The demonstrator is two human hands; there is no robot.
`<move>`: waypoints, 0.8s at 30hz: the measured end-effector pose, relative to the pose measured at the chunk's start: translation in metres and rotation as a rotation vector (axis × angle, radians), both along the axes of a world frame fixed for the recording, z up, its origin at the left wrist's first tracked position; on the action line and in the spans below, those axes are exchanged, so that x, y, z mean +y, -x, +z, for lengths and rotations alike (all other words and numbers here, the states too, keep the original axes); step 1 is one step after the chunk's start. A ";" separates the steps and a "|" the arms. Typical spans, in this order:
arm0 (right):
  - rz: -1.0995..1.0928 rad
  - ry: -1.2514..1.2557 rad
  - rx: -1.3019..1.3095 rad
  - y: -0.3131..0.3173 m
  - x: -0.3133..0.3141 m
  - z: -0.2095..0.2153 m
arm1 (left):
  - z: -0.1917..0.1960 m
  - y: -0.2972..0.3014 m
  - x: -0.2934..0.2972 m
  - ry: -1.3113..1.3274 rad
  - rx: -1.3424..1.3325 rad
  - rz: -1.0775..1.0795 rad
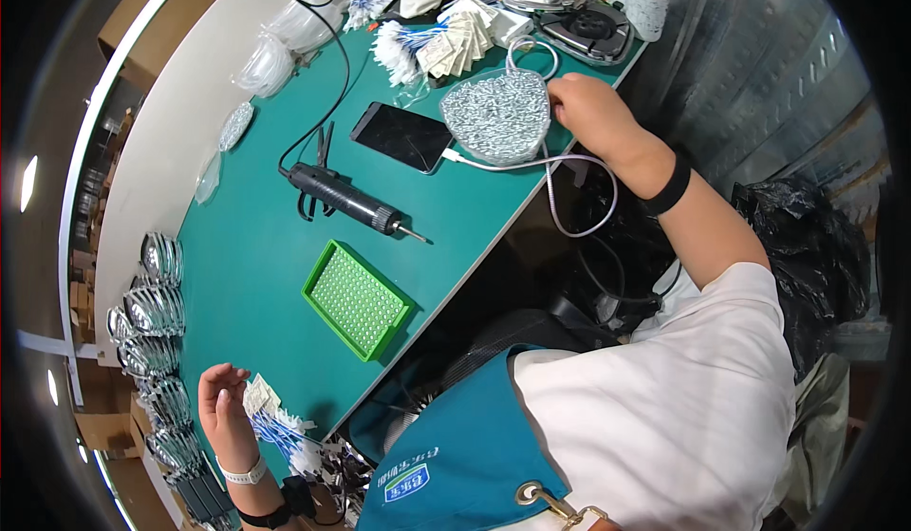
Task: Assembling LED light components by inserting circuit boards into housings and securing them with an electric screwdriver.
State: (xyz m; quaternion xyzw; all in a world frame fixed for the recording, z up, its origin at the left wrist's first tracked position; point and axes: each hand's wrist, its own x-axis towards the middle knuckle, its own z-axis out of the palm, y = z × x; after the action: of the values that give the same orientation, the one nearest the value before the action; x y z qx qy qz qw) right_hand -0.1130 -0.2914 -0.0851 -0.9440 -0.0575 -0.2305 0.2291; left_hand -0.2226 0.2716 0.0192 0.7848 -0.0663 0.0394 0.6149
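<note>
At the table's right edge, my right hand (590, 111) is closed with its fingertips at the rim of a clear bowl of small silvery screws (496, 116). My left hand (226, 415) is raised at the lower left, fingers loosely bent and apart, with nothing visible in it. Beside it lies a bundle of blue-and-white wires with paper tags (280, 424). Between the hands, a bright green tray with rows of small holes (359, 296) rests on the table. A black electric screwdriver (346, 199) lies across dark-handled scissors (325, 151), its bit pointing toward the tray.
A dark phone (402, 136) lies beside the bowl, with a white cable (579, 156) looping off the table edge. More tagged wires (427, 49) and grey machine housings (584, 18) crowd the far end. Stacked shiny metal parts (152, 308) line the left edge, near clear plastic bags (266, 64).
</note>
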 end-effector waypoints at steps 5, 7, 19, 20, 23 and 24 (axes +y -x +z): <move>-0.073 0.169 0.082 -0.012 -0.010 -0.004 | 0.002 0.012 0.020 0.009 -0.019 0.015; -0.071 0.195 0.101 -0.015 -0.007 0.001 | 0.002 0.017 0.027 -0.009 -0.037 0.051; 0.158 -0.170 0.136 -0.050 0.008 0.036 | -0.003 0.019 0.049 0.049 -0.038 0.065; 0.119 -0.075 0.122 -0.048 0.017 0.036 | -0.003 0.019 0.049 0.050 -0.036 0.065; 0.052 0.122 0.000 -0.039 0.001 0.048 | -0.005 0.023 0.050 0.036 -0.034 0.055; 0.066 0.028 0.009 -0.034 -0.013 0.045 | -0.006 0.029 0.052 0.031 -0.046 0.085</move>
State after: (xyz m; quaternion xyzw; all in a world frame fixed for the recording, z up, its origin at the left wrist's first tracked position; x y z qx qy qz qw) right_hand -0.0793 -0.3047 -0.0400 -0.9457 -0.0910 -0.2178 0.2234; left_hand -0.2512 0.3240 0.0135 0.7761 -0.0465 0.0844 0.6232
